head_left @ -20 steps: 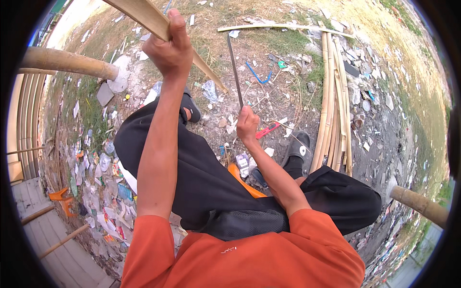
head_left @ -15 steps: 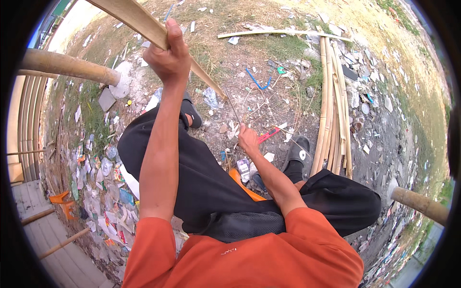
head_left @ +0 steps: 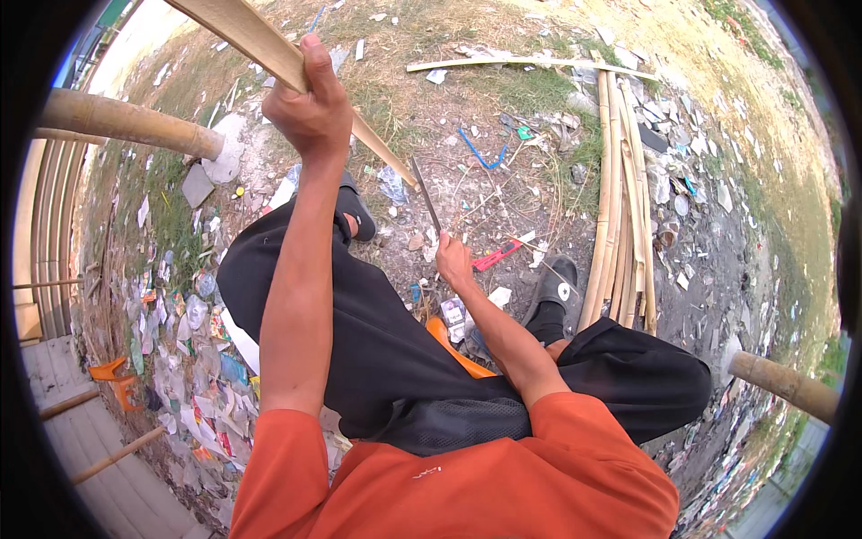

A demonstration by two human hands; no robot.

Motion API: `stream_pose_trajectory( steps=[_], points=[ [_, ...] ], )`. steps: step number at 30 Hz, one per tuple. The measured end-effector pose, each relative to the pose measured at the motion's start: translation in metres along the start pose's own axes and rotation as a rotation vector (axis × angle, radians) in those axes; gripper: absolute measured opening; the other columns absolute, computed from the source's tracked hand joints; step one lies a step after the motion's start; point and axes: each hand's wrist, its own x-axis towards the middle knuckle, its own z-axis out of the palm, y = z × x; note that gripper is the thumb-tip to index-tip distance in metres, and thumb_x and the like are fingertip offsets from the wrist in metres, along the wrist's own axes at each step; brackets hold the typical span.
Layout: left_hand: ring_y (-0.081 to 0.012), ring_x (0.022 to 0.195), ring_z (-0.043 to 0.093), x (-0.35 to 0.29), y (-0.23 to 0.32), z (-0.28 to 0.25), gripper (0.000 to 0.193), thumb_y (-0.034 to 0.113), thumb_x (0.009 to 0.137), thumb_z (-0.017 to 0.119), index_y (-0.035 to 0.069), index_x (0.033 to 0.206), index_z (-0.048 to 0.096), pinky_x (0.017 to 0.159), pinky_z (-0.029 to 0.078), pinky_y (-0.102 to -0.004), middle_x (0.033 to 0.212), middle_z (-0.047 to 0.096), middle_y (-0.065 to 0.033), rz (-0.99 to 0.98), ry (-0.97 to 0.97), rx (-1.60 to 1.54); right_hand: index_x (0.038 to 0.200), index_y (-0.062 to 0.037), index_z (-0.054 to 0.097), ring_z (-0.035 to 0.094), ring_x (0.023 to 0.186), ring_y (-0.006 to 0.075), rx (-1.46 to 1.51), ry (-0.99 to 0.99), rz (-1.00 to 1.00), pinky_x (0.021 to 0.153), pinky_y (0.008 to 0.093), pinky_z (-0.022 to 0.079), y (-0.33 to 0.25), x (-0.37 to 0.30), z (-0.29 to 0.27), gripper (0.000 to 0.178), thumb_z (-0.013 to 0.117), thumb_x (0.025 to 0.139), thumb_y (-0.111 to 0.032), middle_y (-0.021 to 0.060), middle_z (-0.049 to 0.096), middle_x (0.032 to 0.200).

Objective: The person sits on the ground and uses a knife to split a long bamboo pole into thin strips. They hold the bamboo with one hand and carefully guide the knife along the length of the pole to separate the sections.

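My left hand (head_left: 312,108) is wrapped round a long split bamboo strip (head_left: 242,40), raised at the upper left. The strip slants down to the right, its narrow lower end above the ground between my feet. In my closed right hand (head_left: 453,260) is a knife (head_left: 426,194), its handle hidden by my fingers. The knife's dark blade points up and away, right beside the strip's lower end; whether they touch I cannot tell. Close to the right hand, a red saw-like tool (head_left: 498,255) lies on the ground.
Several bamboo strips (head_left: 615,207) lie stacked at the right, with one pale strip (head_left: 530,60) across the far side. Bamboo posts (head_left: 135,124) stand at left and right. Litter and rubble (head_left: 193,395) cover the ground. An orange seat edge (head_left: 453,346) shows beneath me.
My right hand has shifted slightly left, and the knife has turned so more of its blade shows by the strip's end. The left hand has moved a little left with the strip.
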Motion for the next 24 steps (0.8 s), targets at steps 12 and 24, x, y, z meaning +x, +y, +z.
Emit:
stream_pose_trajectory(
  steps=[12,24],
  points=[
    [-0.0170,0.038,0.055,-0.001,0.001,0.000,0.041,0.024,0.096,0.053,0.004,0.060,0.058,0.038,0.037,-0.0310,0.045,0.053,-0.0059,0.112,0.004,0.052,0.088,0.0038,0.068,0.061,0.084,0.0500,-0.069,-0.024,-0.056,0.081,0.0537,0.047,-0.008,0.003,-0.011,0.058,0.037,0.096,-0.044,0.0354,0.061,0.084],
    [-0.0147,0.040,0.054,-0.002,-0.005,0.000,0.040,0.024,0.095,0.054,0.003,0.061,0.058,0.039,0.036,-0.0303,0.045,0.052,-0.0052,0.056,-0.009,-0.028,0.074,0.0012,0.054,0.058,0.070,0.0488,0.108,0.077,-0.277,0.067,0.0545,0.044,-0.020,0.001,-0.027,0.046,0.042,0.098,-0.036,0.0292,0.058,0.070]
  ],
)
